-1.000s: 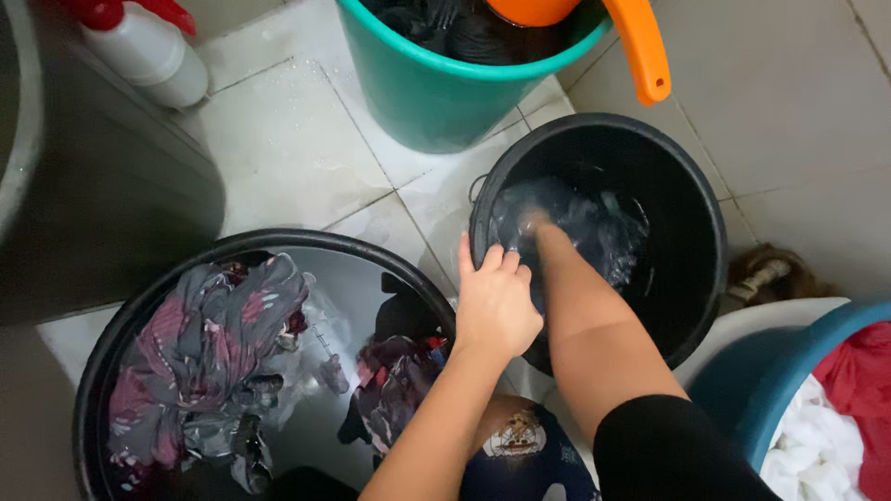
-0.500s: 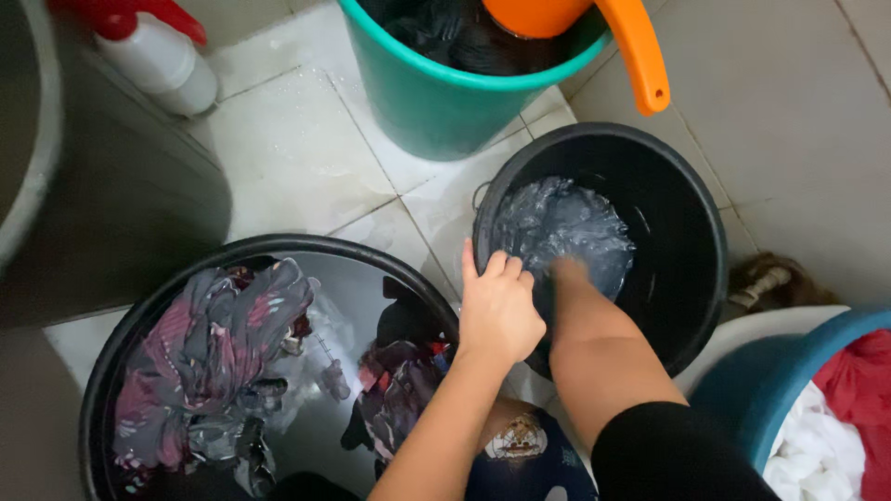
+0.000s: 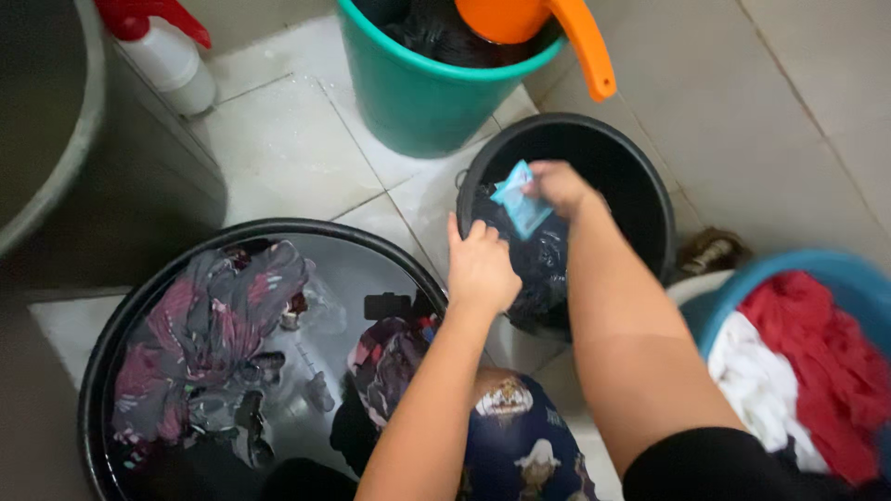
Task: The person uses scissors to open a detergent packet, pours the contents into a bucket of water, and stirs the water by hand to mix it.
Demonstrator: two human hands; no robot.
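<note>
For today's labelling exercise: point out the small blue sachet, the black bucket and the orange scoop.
small blue sachet (image 3: 520, 206), head view, middle of the packet pinched by the right hand (image 3: 560, 186).
black bucket (image 3: 650, 195), head view, its right rim.
orange scoop (image 3: 585, 46), head view, on its handle.

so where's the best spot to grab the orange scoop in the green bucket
By its long handle, probably. It sticks out past the rim of the green bucket toward the black bucket, free and clear. Come from above on that side; the orange scoop has its bowl resting on dark clothes.
</note>
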